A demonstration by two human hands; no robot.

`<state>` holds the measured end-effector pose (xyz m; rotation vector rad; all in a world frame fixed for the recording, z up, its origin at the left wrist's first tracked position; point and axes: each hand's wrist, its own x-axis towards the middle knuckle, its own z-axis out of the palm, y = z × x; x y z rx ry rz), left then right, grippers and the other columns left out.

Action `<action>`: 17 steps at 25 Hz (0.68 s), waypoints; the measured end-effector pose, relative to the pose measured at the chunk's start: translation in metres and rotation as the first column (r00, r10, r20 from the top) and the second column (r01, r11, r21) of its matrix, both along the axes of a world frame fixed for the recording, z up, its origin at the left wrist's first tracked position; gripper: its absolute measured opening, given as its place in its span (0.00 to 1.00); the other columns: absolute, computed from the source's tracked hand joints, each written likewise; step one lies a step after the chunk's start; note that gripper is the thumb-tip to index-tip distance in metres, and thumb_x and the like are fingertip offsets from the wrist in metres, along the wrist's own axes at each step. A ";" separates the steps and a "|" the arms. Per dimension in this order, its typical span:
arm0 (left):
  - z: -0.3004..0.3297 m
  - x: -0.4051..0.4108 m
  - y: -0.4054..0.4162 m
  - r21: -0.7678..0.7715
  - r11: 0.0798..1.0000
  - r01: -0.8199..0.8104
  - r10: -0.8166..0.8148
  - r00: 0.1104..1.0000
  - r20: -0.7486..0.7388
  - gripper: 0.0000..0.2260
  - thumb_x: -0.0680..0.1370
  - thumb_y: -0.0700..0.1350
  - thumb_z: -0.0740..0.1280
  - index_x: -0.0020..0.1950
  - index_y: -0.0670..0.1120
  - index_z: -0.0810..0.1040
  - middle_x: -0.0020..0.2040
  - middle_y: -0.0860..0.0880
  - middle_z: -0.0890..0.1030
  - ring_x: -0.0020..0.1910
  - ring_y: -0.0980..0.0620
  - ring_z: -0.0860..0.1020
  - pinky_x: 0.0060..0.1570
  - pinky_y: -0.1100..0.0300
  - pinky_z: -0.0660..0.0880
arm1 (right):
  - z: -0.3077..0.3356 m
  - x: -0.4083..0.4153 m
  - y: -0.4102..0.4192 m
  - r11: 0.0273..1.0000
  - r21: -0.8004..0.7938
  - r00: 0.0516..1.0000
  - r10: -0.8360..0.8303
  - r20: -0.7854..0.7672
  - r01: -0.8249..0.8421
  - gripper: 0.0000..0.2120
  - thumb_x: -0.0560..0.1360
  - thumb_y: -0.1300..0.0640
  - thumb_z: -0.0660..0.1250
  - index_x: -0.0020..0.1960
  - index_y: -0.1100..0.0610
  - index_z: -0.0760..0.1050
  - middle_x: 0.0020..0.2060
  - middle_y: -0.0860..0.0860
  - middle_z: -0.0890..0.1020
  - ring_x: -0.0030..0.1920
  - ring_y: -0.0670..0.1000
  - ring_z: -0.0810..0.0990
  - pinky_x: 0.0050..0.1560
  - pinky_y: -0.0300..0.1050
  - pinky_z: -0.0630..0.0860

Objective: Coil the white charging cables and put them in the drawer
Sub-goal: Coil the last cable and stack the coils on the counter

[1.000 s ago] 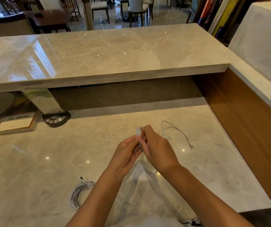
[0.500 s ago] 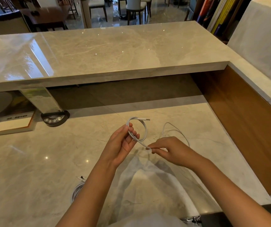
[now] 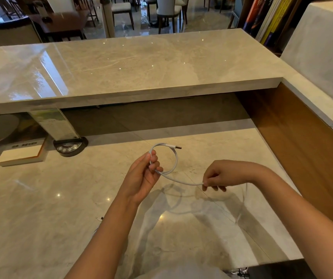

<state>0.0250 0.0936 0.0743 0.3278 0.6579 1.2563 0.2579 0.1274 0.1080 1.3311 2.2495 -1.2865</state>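
Left hand: left hand [image 3: 141, 176] raised over the lower counter at centre frame, palm turned up, thumb and curled fingers pinching the white cable [image 3: 176, 158] where its single loop crosses; position little changed from half a second ago.
Right hand: right hand [image 3: 222, 174] at 3 o'clock from the left hand, thumb and forefinger pinching the cable's straight run, other fingers loosely curled; it has moved out to the right, so the two hands, near each other half a second ago and touching a second ago, are now well apart.
Upper counter: marble upper counter [image 3: 141, 63] spans the frame at 12 o'clock, unchanged.
Lower counter: marble lower counter [image 3: 30, 208] beneath both hands, carrying their shadows.
Wood panel: brown wood panel [image 3: 302, 141] at 3 o'clock, bounding the lower counter.
White box: flat white box [image 3: 20, 155] at 9 o'clock, under the upper counter's edge.
Round control: dark round control [image 3: 70, 147] with buttons, just right of the box.
Held cable: one loop standing above the left hand, its plug [image 3: 174, 147] pointing toward 3 o'clock; a longer straight span now runs to the right hand; the remainder trails faintly down at 4 o'clock.
Second cable: only a plug tip of the second cable [image 3: 99, 218] shows at 7 o'clock, beside the left forearm; the coil seen earlier is now hidden.
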 end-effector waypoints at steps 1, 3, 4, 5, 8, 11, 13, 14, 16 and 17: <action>0.001 -0.004 0.000 0.014 1.000 0.000 0.000 1.000 0.018 0.08 0.78 0.40 0.59 0.43 0.43 0.76 0.28 0.52 0.74 0.24 0.60 0.71 0.30 0.67 0.76 | 0.003 0.008 0.004 0.996 -0.083 0.998 -0.036 -0.050 0.032 0.11 0.77 0.56 0.61 0.46 0.55 0.82 0.29 0.45 0.76 0.28 0.44 0.72 0.36 0.39 0.70; 0.003 -0.008 0.000 0.088 0.996 0.031 -0.036 0.998 0.059 0.04 0.70 0.41 0.71 0.42 0.43 0.79 0.29 0.52 0.74 0.25 0.59 0.72 0.33 0.65 0.78 | 0.003 0.020 0.010 0.976 -0.179 0.984 -0.147 -0.102 0.127 0.11 0.76 0.54 0.64 0.43 0.57 0.82 0.27 0.48 0.74 0.27 0.46 0.70 0.35 0.40 0.69; 0.002 -0.010 0.000 0.121 0.991 0.066 -0.071 0.997 0.036 0.08 0.67 0.42 0.74 0.42 0.43 0.79 0.29 0.51 0.74 0.25 0.58 0.72 0.35 0.63 0.78 | 0.002 0.024 0.014 0.969 -0.158 0.976 -0.203 -0.083 0.189 0.12 0.75 0.51 0.66 0.40 0.58 0.82 0.27 0.49 0.74 0.27 0.46 0.70 0.34 0.40 0.69; 0.001 -0.010 -0.001 0.136 0.985 0.105 -0.103 0.994 -0.019 0.08 0.67 0.42 0.75 0.43 0.43 0.78 0.29 0.51 0.73 0.26 0.58 0.72 0.37 0.62 0.79 | 0.000 0.026 0.019 0.964 -0.085 0.966 -0.257 -0.039 0.253 0.14 0.73 0.48 0.68 0.36 0.59 0.80 0.26 0.50 0.74 0.27 0.47 0.70 0.34 0.40 0.69; 0.003 -0.001 -0.006 0.145 0.960 0.239 -0.196 0.946 -0.259 0.04 0.75 0.41 0.63 0.42 0.43 0.76 0.29 0.51 0.73 0.27 0.57 0.72 0.39 0.61 0.79 | 0.001 0.018 0.029 0.904 0.201 0.918 -0.393 0.045 0.377 0.20 0.69 0.44 0.71 0.29 0.58 0.71 0.24 0.51 0.71 0.26 0.48 0.68 0.33 0.42 0.67; 0.006 0.011 -0.012 0.092 0.937 0.337 -0.270 0.866 -0.421 0.08 0.79 0.37 0.58 0.44 0.41 0.75 0.30 0.50 0.75 0.27 0.56 0.74 0.38 0.60 0.79 | 0.015 -0.003 0.031 0.843 0.365 0.908 -0.419 -0.012 0.394 0.19 0.71 0.47 0.70 0.31 0.58 0.69 0.25 0.52 0.70 0.28 0.50 0.67 0.31 0.43 0.64; 0.007 0.016 -0.013 0.052 0.936 0.349 -0.280 0.825 -0.491 0.10 0.80 0.36 0.56 0.45 0.40 0.75 0.30 0.49 0.76 0.27 0.56 0.75 0.38 0.60 0.79 | 0.026 -0.021 0.027 0.809 0.422 0.906 -0.416 -0.083 0.410 0.17 0.73 0.50 0.68 0.34 0.62 0.74 0.28 0.53 0.73 0.28 0.50 0.69 0.30 0.42 0.64; 0.009 0.018 -0.014 0.039 0.937 0.346 -0.276 0.806 -0.523 0.10 0.80 0.36 0.55 0.45 0.40 0.75 0.31 0.49 0.77 0.28 0.55 0.75 0.39 0.60 0.79 | 0.030 -0.029 0.024 0.801 0.440 0.910 -0.401 -0.106 0.405 0.17 0.75 0.51 0.66 0.38 0.65 0.76 0.30 0.54 0.76 0.28 0.50 0.69 0.29 0.42 0.64; 0.009 0.021 -0.015 0.018 0.948 0.317 -0.249 0.778 -0.577 0.10 0.80 0.36 0.56 0.46 0.40 0.75 0.32 0.48 0.78 0.30 0.54 0.76 0.40 0.59 0.79 | 0.034 -0.044 0.014 0.805 0.468 0.928 -0.353 -0.117 0.365 0.15 0.77 0.56 0.60 0.45 0.65 0.80 0.39 0.54 0.82 0.28 0.49 0.70 0.28 0.42 0.66; 0.007 0.022 -0.015 0.010 0.957 0.289 -0.227 0.770 -0.596 0.09 0.80 0.36 0.56 0.46 0.40 0.76 0.34 0.47 0.78 0.31 0.54 0.77 0.41 0.58 0.79 | 0.035 -0.050 0.007 0.807 0.484 0.938 -0.328 -0.111 0.339 0.14 0.78 0.57 0.58 0.46 0.64 0.80 0.43 0.54 0.83 0.30 0.50 0.73 0.30 0.43 0.69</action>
